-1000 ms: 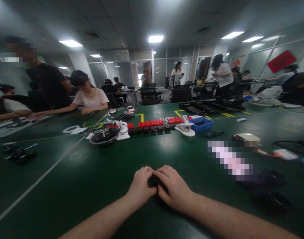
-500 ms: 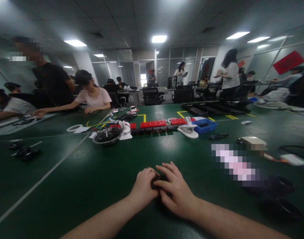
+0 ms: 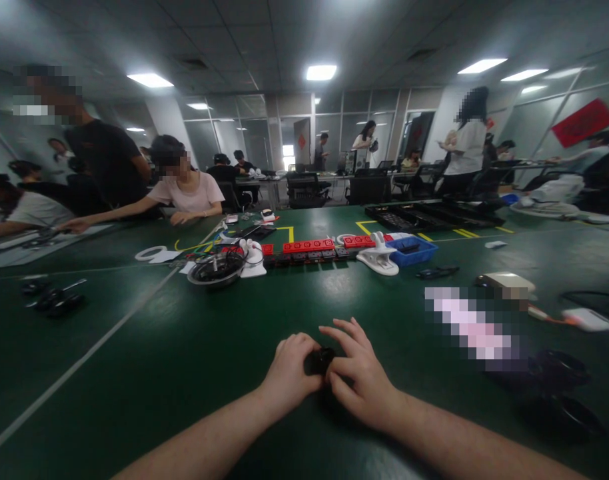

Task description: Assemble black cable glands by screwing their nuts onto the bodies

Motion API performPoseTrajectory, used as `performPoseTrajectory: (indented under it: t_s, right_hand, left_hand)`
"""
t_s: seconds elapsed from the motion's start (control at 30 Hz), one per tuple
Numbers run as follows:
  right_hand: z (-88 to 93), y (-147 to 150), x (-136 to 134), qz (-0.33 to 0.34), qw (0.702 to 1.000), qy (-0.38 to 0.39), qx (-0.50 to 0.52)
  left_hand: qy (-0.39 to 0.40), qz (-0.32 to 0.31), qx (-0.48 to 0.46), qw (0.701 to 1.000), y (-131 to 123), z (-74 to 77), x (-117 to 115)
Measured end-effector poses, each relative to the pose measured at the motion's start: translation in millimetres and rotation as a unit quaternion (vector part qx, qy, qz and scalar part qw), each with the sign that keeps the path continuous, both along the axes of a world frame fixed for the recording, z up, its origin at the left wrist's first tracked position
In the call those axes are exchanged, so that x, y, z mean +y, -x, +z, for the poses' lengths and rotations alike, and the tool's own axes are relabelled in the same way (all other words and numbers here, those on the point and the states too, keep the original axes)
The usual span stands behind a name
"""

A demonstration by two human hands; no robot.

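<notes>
A small black object (image 3: 322, 360) is held low over the green table (image 3: 184, 373), in front of me; its exact kind cannot be made out. My left hand (image 3: 289, 370) grips it from the left, with the fingers curled over the top and the thumb below. From the right, my right hand (image 3: 363, 377) pinches at its edge with thumb and finger, while its other fingers stay raised and spread. Parts of the object are hidden behind both hands.
Beyond my hands runs a row of red and black blocks (image 3: 309, 247), with a white clamp (image 3: 379, 259) and a blue bin (image 3: 413, 252) at its right. A round tray of cables (image 3: 217, 268) is left. Black parts (image 3: 59, 299) lie far left. A person (image 3: 189, 193) sits opposite.
My right hand has shifted slightly right, away from my left, so more of the black object shows between them. My left hand keeps its grip.
</notes>
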State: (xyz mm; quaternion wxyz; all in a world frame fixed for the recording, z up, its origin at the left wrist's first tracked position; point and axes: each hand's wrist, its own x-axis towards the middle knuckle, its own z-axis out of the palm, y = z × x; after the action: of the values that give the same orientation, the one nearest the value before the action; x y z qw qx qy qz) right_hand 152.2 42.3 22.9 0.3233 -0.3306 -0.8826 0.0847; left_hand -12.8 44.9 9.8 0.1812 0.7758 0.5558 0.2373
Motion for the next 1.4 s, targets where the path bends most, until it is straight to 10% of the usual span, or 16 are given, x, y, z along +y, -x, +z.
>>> performPoseTrajectory:
  t_s: [1.4]
  right_hand:
    - [-5.4,2,11,-0.005,0.994,0.107,-0.004]
  left_hand:
    - [0.012,0.007,0.028,1.0,0,-0.1,-2]
